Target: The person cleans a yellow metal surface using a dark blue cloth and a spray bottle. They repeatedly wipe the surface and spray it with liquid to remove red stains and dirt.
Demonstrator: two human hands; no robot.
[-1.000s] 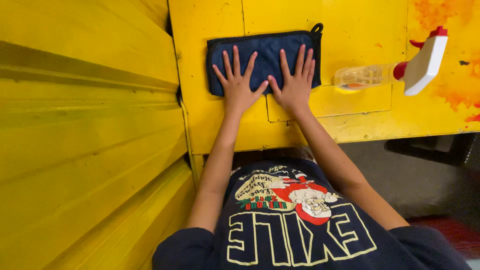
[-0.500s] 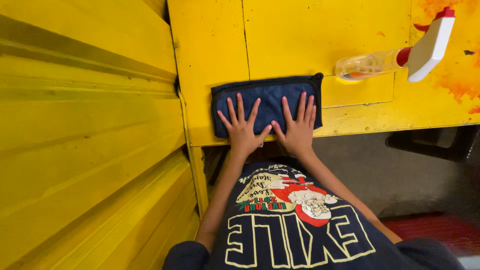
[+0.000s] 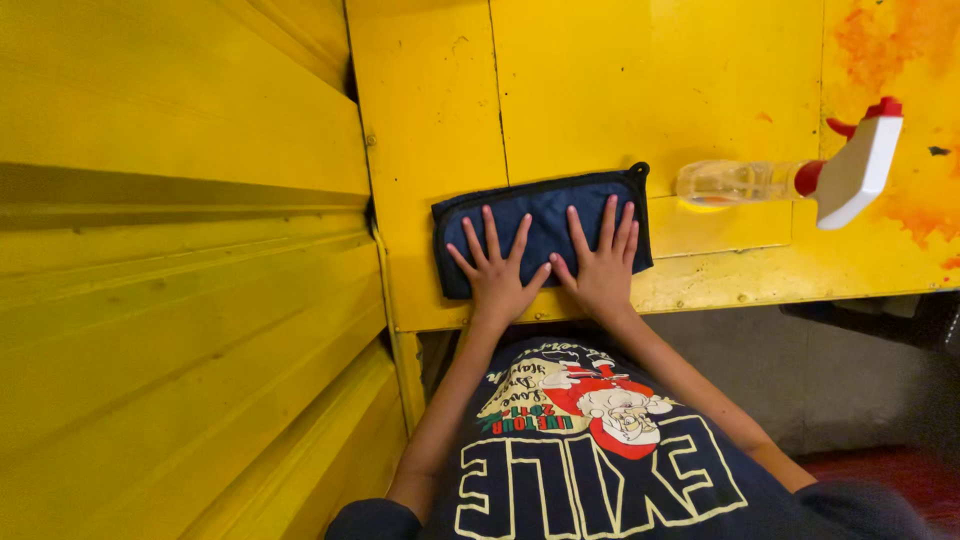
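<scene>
On yellow painted wood [image 3: 440, 120], flat hands press a rectangular blue cloth [image 3: 545, 220].

Bright even overhead light, saturated yellows, soft shadow under table [image 3: 700, 290] edge, dim floor bottom right, mild glare on bottle [image 3: 735, 182], wide-angle bending at edges, sharp focus

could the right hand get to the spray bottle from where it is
Probably yes. The right hand lies flat on the blue cloth, and the spray bottle lies on its side just to its right on the yellow table, with nothing between them.
</scene>
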